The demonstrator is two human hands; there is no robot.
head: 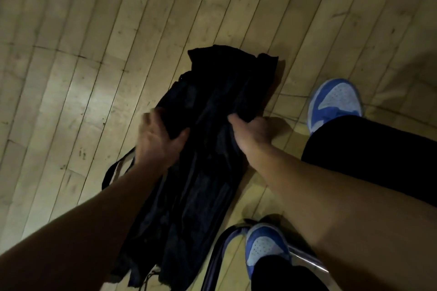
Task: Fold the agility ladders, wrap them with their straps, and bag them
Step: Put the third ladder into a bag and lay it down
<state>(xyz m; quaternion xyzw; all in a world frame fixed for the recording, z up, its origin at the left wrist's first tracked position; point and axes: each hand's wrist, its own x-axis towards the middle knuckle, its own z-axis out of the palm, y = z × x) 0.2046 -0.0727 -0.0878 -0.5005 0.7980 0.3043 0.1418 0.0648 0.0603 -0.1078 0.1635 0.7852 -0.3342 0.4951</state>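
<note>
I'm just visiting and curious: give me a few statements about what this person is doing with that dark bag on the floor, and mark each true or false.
1. Both hands grip the dark bag. True: the left hand and the right hand each hold its fabric.
2. The bag lies on a carpet. False: it lies on a wooden floor.
3. The person wears blue shoes. True.
4. The right hand holds a strap loop. False: a strap loop lies by the left forearm, unheld.

The bag (208, 149) is dark, matt, creased cloth. The floor (94, 54) is pale wood planks with a dull sheen and scuffs. The shoes (335, 101) look like smooth blue leather with perforated toes.
</note>
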